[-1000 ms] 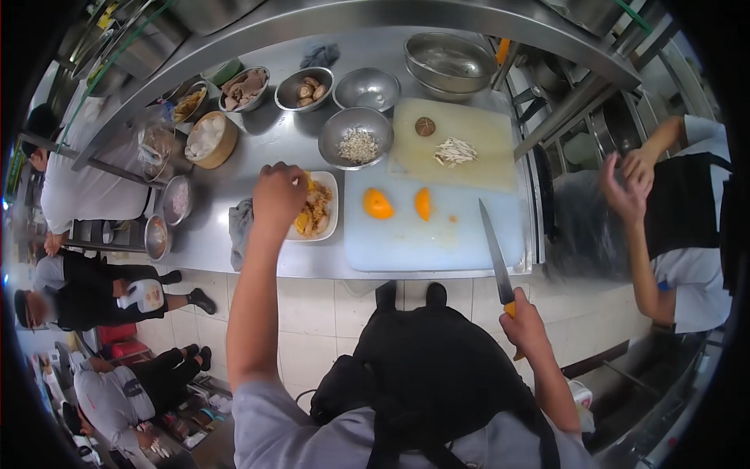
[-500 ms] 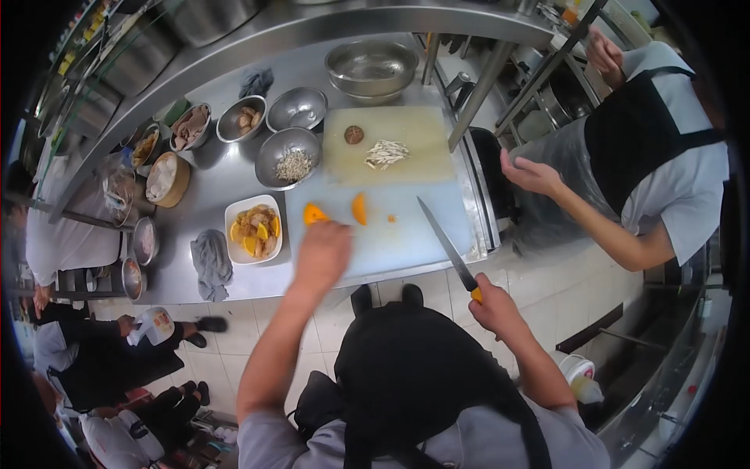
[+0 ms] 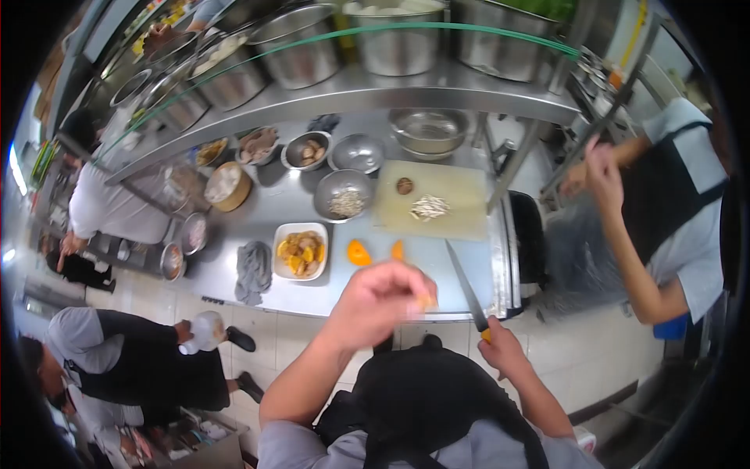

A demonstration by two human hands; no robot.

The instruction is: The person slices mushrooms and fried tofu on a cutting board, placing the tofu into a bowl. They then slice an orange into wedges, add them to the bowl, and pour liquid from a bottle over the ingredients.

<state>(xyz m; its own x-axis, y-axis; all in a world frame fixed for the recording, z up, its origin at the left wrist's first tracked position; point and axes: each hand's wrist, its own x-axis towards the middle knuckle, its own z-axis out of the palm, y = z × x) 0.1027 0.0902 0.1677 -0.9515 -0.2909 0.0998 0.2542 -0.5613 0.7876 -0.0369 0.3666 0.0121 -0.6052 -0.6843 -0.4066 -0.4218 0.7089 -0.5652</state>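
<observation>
My left hand (image 3: 375,305) is raised over the near edge of the pale blue cutting board (image 3: 434,273), its fingertips pinched on a small orange piece (image 3: 426,302), slightly blurred. A cut orange (image 3: 358,252) and an orange wedge (image 3: 398,249) lie on the board just beyond that hand, which partly covers the wedge. My right hand (image 3: 506,352) grips a knife (image 3: 466,287) by its yellow handle, with the blade pointing away across the board's right side. Behind, a yellowish board (image 3: 469,181) bears a brown mushroom (image 3: 404,186) and a pile of pale strips (image 3: 430,207).
A white square dish (image 3: 301,252) holding food with orange slices stands left of the boards, beside a grey cloth (image 3: 254,272). Several metal bowls (image 3: 344,195) stand behind. A metal shelf (image 3: 328,98) crosses overhead. A co-worker (image 3: 648,211) stands at the right; others are at the left.
My left hand has left the cut orange and moved right and nearer to me. The small orange piece is off the board and in its fingers. The view has tilted up; the knife remains in my right hand.
</observation>
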